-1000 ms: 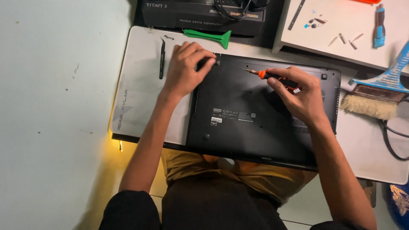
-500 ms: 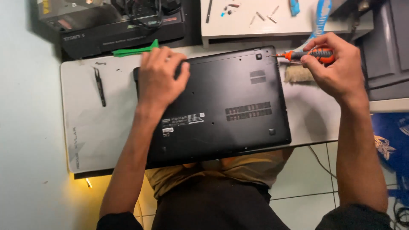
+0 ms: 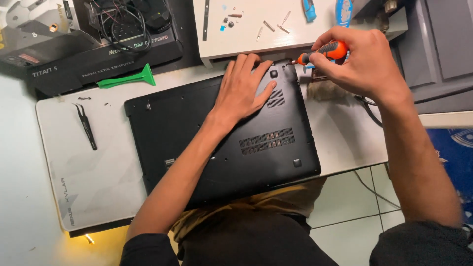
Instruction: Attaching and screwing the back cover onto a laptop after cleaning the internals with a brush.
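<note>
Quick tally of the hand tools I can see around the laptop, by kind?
Screwdriver, orange grip, in the right hand: 1
Black tweezers on the mat: 1
Green pry tool: 1
Brush, partly hidden behind the right hand: 1
Total: 4
The left hand rests flat on the laptop.

Bare grey work mat (image 3: 93,172) lies open at nine o'clock of the black upturned laptop (image 3: 197,133); slim black tweezers (image 3: 86,126) and a green plastic pry tool (image 3: 129,79) intrude. At twelve o'clock, a white tray (image 3: 256,42) crowds close.
</note>
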